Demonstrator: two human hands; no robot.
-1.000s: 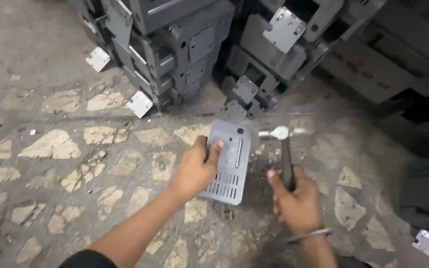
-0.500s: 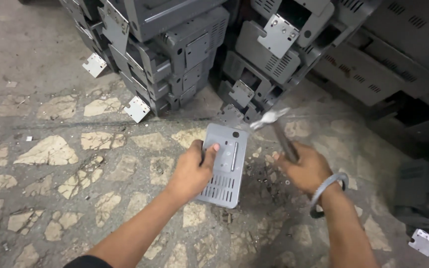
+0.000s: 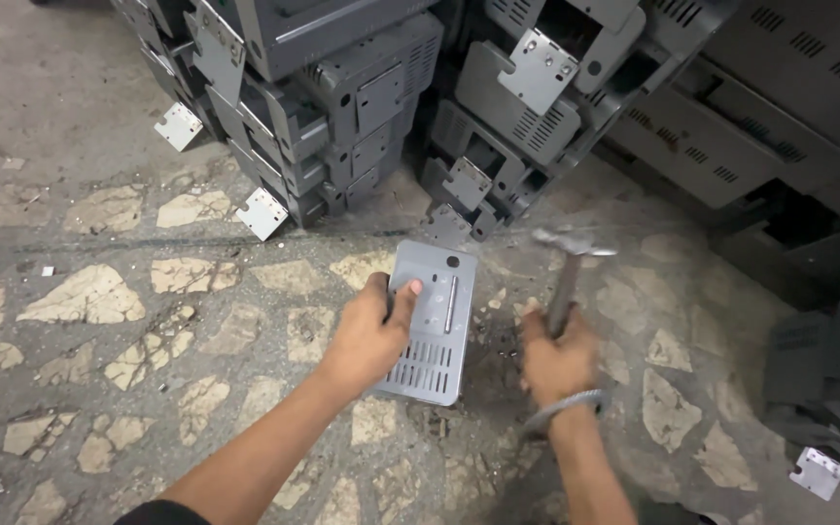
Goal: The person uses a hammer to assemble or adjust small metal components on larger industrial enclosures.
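Note:
A grey metal plate (image 3: 432,321) with vent slots at its near end lies flat on the stone floor. My left hand (image 3: 367,335) grips its left edge, thumb on top. My right hand (image 3: 558,362), a metal bangle on the wrist, is closed round the handle of a hammer (image 3: 566,277). The blurred hammer head hangs just right of the plate's far corner.
Stacks of grey metal casings (image 3: 328,92) fill the far side and the right, with hinged brackets (image 3: 262,212) sticking out. A loose bracket (image 3: 817,472) lies at the lower right. The floor is irregular stone pieces set in cement (image 3: 80,292).
The hammer swung from raised over the plate's far right corner down to the right of the plate. My right hand moved nearer. My left hand stayed on the plate.

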